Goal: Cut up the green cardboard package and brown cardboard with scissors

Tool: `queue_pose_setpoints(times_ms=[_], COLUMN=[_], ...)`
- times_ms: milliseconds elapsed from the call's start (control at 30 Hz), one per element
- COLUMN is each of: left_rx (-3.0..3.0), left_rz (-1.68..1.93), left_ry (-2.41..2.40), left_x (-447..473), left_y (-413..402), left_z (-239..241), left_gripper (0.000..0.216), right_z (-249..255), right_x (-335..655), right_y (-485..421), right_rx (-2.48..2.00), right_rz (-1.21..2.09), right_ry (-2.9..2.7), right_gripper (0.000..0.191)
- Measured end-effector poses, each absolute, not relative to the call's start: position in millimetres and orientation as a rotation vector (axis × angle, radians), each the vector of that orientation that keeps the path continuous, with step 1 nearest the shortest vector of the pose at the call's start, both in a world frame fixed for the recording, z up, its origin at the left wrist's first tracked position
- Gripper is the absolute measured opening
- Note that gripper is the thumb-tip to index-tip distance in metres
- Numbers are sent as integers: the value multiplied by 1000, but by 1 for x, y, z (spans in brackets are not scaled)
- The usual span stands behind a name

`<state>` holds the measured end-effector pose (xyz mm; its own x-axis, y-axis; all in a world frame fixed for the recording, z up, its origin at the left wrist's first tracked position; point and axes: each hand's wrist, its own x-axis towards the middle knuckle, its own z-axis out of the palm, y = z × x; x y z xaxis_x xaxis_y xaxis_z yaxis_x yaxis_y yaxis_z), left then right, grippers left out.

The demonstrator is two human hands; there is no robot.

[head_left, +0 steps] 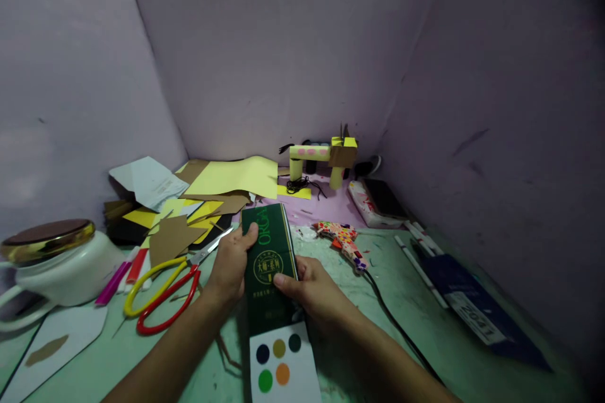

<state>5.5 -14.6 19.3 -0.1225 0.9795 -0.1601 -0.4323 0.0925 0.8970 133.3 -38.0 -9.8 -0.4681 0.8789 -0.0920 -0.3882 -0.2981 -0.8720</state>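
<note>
Clock read from the box. Mug sat at 9, scissors nearer at 9, paper pile at 10-11. L hand was clamped on the green box, thumb on front, at the L edge. Box was mid-bench, tilted up; white panel w/ colour dots at 6, couldn't tell if same piece. R hand was clamped on the R edge, lower, thumb on front too. Best handling, prob.: light, even pressure so thin card didn't dent, edges lined up, thumbs off the dots. Glue gun lay at 2; cord was worth keeping clear of R forearm. Blue packet at 3-4.
</note>
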Motion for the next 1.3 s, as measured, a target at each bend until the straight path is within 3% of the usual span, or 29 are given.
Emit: queue_pose_setpoints(times_ms=[233,633,833,1067,1300], left_rx=[913,1181,1277,1191,874], left_rz=[1461,1554,1592,1508,1376], left_ry=[1115,1362,1433,1455,1628], left_x=[7,7,6,1,-12], left_y=[-17,-19,-24,-16,7], left_z=[14,6,14,10,5], left_gripper=[36,21,19,16,24], right_z=[-11,-13,-17,-13,-17], right_x=[134,134,132,132,134], right_y=[-38,-38,-39,-40,-45], right_rx=[-700,-698,-618,-629,-869], right_rz=[1926,1919,1970,1977,2198], right_ry=[-1030,-1095,-1046,-1067,-923], right_gripper=[35,32,40,36,32])
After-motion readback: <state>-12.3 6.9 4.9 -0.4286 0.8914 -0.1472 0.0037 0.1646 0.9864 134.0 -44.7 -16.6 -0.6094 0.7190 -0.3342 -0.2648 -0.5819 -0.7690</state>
